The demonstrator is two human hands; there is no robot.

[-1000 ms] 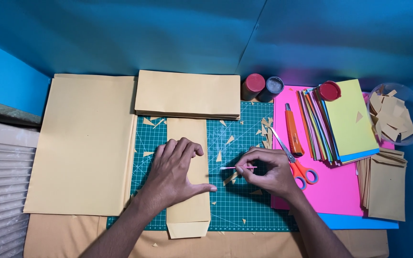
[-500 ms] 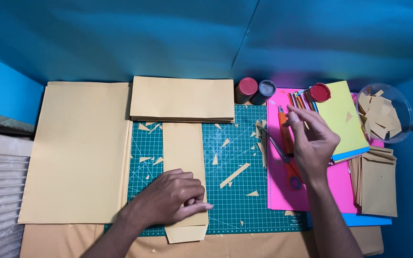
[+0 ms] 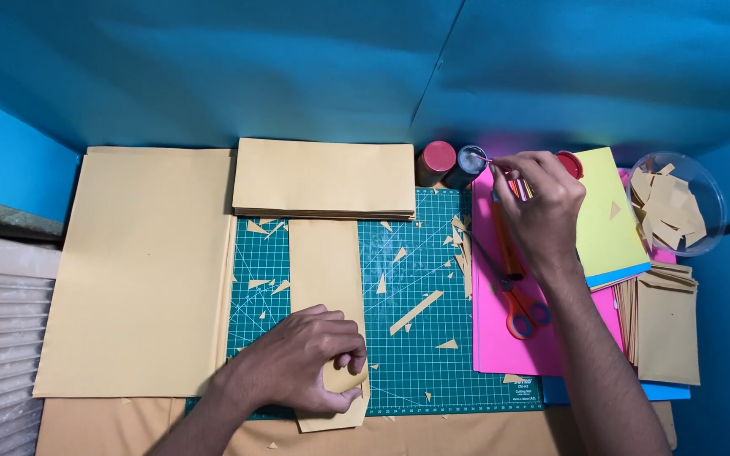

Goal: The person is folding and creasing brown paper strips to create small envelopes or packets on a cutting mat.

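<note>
We see L hand (image 3: 302, 359) pinching tan paper strip (image 3: 325, 279) on green cutting mat (image 3: 433, 363); R hand (image 3: 538, 207) grips thin stick, poss. brush, at open glue pot (image 3: 470, 160).

2 bare forearms enter from 6 o'clock; left hand (image 3: 297, 359) and right hand (image 3: 538, 207) wear no sleeves, gloves, rings or watch.

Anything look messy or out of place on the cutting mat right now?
Small tan paper offcuts lie scattered over the green cutting mat, mostly right of the strip under the left hand. The right hand is at an open jar. Nothing looks spilled or damaged.
</note>
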